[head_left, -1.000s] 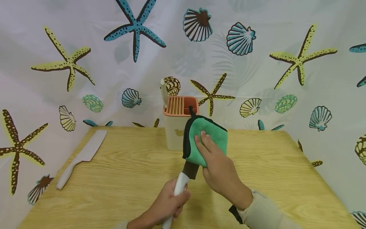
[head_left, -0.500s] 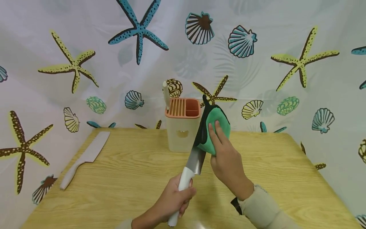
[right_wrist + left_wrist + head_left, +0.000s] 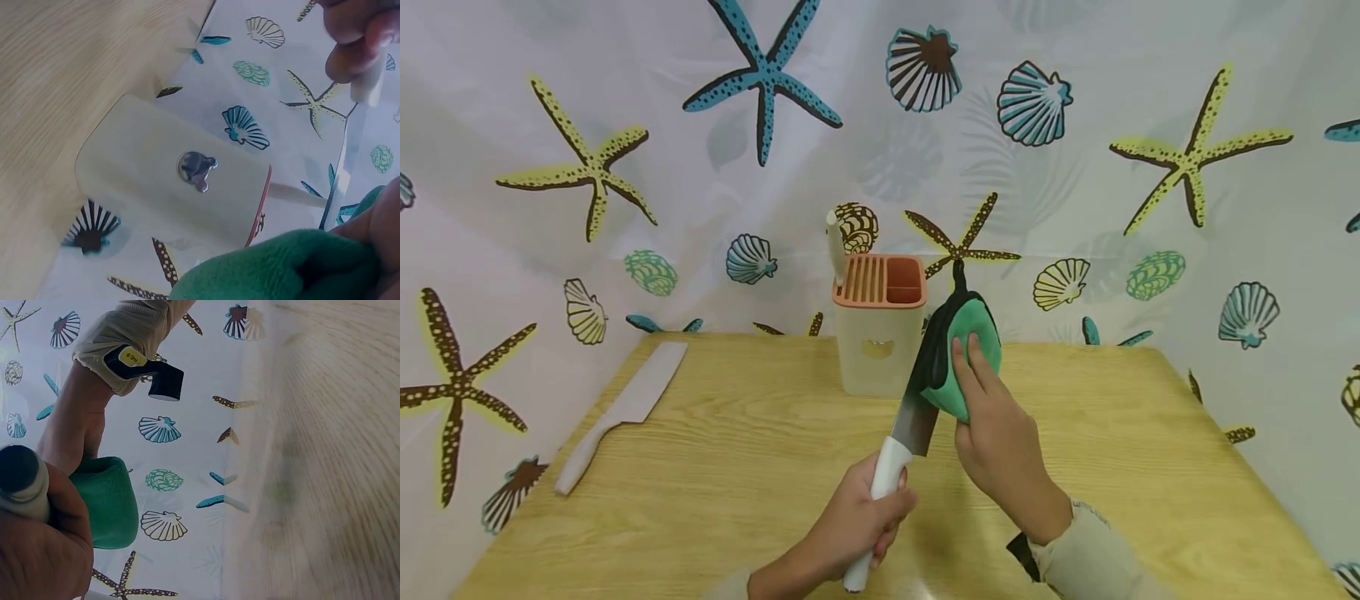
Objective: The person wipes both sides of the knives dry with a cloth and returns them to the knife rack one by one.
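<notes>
My left hand (image 3: 867, 521) grips the white handle of a kitchen knife (image 3: 915, 423), its blade pointing up and away over the table. A green cloth with black edging (image 3: 976, 329) is folded over the upper blade, hiding the tip. My right hand (image 3: 1003, 446) holds this cloth against the blade, two fingers lying along its green face. In the left wrist view the handle's butt end (image 3: 22, 475) sticks out of the left fist. The right wrist view shows the blade (image 3: 340, 169) edge-on beside the bunched cloth (image 3: 275, 269).
A cream knife block (image 3: 880, 350) with an orange slotted top stands at the back middle; a white-handled utensil (image 3: 837, 250) is upright in it. A pale cleaver (image 3: 625, 408) lies at the table's left edge. Behind hangs a shell-and-starfish curtain (image 3: 850, 167).
The cloth has moved to the right and turned more edge-on, and more of the blade near the handle shows. The left hand and knife have shifted slightly right.
</notes>
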Tool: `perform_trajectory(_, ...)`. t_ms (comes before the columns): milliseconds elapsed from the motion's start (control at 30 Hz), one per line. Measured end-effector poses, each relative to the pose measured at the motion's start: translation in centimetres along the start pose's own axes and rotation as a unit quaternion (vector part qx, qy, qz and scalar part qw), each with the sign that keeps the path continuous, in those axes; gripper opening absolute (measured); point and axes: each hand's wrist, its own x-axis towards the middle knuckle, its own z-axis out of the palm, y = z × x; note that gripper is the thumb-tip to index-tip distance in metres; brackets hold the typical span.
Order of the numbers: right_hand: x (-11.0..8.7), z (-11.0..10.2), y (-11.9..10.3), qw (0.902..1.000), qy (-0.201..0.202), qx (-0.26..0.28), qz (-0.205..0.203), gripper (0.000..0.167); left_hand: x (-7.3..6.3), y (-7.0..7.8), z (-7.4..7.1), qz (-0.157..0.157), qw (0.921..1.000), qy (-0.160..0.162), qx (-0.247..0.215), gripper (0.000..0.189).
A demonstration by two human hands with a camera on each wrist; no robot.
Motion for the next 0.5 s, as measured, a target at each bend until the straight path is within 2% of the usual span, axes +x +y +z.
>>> perform_trajectory(133,0.2,-0.2,-0.2,0.997,-0.037,0.055,0.038,0.071,-0.1,0.2,0.1,-0.006,1.0,0.004,0.0,0.017)
perform_trajectory(200,0.2,-0.1,-0.5,0.9973,-0.035,0.051,0.039,0.071,-0.1,0.2,0.2,-0.008,0.9999,0.007,0.002,0.017)
perform_trajectory(300,-0.5,0.3,-1.2,0.9999,-0.007,-0.009,0.004,0.078,0.0,0.3,0.1,-0.006,0.9999,0.013,0.009,0.017)
perform_trajectory(400,-1.8,0.9,-2.1,0.995,0.033,-0.07,-0.062,0.082,0.2,0.4,0.1,-0.001,0.9995,0.022,0.02,0.013)
perform_trajectory(500,-3.2,1.0,-3.3,0.9909,0.028,-0.062,-0.116,0.085,0.4,0.3,-0.1,0.002,0.9992,0.031,0.026,0.009)
